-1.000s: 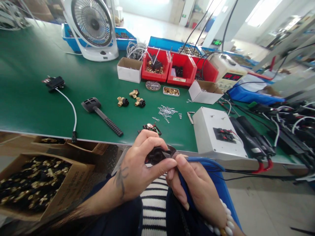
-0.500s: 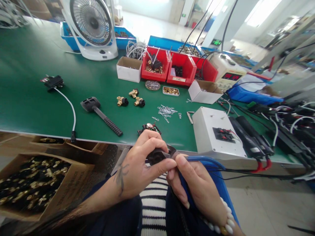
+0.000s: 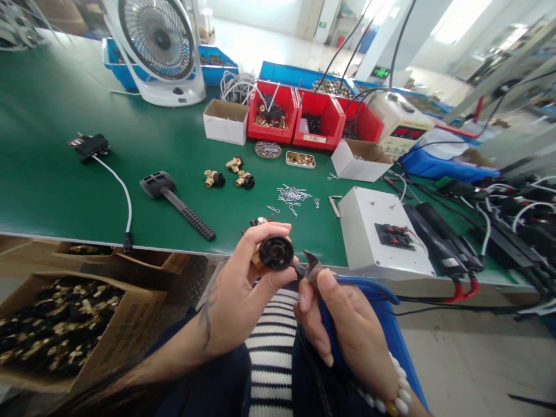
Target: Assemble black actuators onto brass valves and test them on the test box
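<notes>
My left hand (image 3: 243, 284) is closed around a brass fitting with a round black cap (image 3: 275, 253), held up with the cap facing me. My right hand (image 3: 343, 330) grips blue-handled cutting pliers (image 3: 313, 270), whose jaws sit just right of the cap, a little apart from it. Both hands hover over my lap at the green table's near edge (image 3: 174, 246). A small black and red assembly (image 3: 257, 222) lies on the table just behind my left fingers.
Three brass fittings (image 3: 230, 172), a pile of wire clips (image 3: 293, 196), a black handled tool (image 3: 174, 200) and a white box (image 3: 377, 231) lie on the table. Red bins (image 3: 304, 119) and a fan (image 3: 156, 46) stand behind. A carton of fittings (image 3: 61, 324) sits lower left.
My left hand has lifted and turned the fitting so its black cap faces me. The pliers' jaws have come off the part and now sit beside it.
</notes>
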A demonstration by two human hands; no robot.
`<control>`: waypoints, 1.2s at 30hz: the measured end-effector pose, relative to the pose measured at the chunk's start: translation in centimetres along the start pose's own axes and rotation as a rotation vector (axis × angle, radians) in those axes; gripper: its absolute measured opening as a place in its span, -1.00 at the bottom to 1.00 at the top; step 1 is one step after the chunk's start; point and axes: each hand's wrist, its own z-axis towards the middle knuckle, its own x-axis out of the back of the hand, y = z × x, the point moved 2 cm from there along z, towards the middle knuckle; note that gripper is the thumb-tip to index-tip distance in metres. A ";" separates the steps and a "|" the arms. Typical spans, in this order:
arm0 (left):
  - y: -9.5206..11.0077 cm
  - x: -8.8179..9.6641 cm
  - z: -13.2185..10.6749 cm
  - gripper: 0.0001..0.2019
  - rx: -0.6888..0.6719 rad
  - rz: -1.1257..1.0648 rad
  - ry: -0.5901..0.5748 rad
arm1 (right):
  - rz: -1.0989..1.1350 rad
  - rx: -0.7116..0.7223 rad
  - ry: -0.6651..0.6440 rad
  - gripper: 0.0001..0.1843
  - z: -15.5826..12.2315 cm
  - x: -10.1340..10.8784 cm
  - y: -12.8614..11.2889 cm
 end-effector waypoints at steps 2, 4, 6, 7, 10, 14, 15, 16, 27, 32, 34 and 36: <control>-0.2 0.1 -0.2 -0.62 -0.042 0.058 0.018 | 0.004 0.002 -0.004 -0.47 0.0 0.0 0.0; -0.3 0.2 -0.3 -0.61 -0.050 0.086 0.014 | 0.009 0.004 -0.006 -0.47 -0.1 0.1 0.0; -0.5 0.2 -0.3 -0.58 -0.034 0.084 0.005 | 0.003 0.008 0.000 -0.46 -0.1 0.1 0.0; -0.5 0.2 -0.3 -0.56 -0.024 0.075 -0.004 | -0.004 0.008 -0.001 -0.46 -0.1 0.1 0.0; -0.7 0.1 -0.2 -0.48 -0.035 0.086 -0.017 | -0.033 -0.013 -0.029 -0.45 -0.1 0.0 0.0; -0.3 0.2 0.0 -0.51 -0.178 0.206 0.020 | -0.044 -0.090 -0.058 -0.42 0.0 -0.2 0.1; -0.2 0.2 0.1 -0.55 -0.202 0.223 0.025 | -0.047 -0.100 -0.057 -0.41 -0.1 -0.2 0.1; 0.0 0.2 0.1 -0.59 -0.218 0.234 0.027 | -0.052 -0.103 -0.056 -0.41 -0.1 -0.3 0.1; 0.9 0.3 0.3 -0.65 -0.269 0.265 0.060 | -0.084 -0.065 -0.068 -0.43 -0.5 -0.5 -0.2; 1.1 0.2 0.2 -0.65 -0.279 0.249 0.085 | -0.060 -0.049 -0.072 -0.43 -0.4 -0.4 0.0; 1.1 0.3 0.2 -0.66 -0.278 0.242 0.081 | -0.064 -0.041 -0.064 -0.43 -0.4 -0.4 -0.1; 1.1 0.4 0.3 -0.66 -0.280 0.255 0.048 | -0.079 -0.047 -0.073 -0.43 -0.4 -0.5 -0.1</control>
